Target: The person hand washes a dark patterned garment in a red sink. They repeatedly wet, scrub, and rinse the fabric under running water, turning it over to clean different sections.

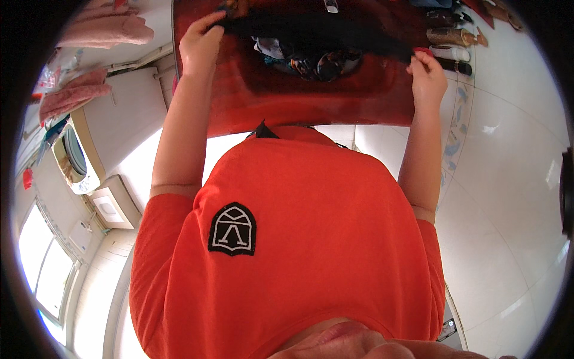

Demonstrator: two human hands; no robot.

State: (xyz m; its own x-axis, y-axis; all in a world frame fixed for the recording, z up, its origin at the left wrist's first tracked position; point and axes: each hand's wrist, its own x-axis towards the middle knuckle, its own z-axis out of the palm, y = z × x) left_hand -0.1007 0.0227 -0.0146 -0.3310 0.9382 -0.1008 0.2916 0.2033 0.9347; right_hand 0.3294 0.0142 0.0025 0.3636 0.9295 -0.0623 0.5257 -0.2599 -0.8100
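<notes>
My left hand (202,42) pinches one end of a dark cloth (314,33), at the upper left. At the upper right the fingers of my right hand (428,78) grip its other end. Between them the cloth is drawn out nearly straight and blurred, above a glossy red washbasin counter (309,110). Multicoloured and whitish fabric (329,65) lies in the bowl below, partly covered by the cloth. Whether the cloth is a garment I cannot tell.
A metal tap (331,5) shows at the top edge. Several bottles and tubes, one a gold pump bottle (450,37), line the counter's right side against the tiled wall (502,134). Pink towels (105,31) hang at the left, with a washing machine (74,152) beyond.
</notes>
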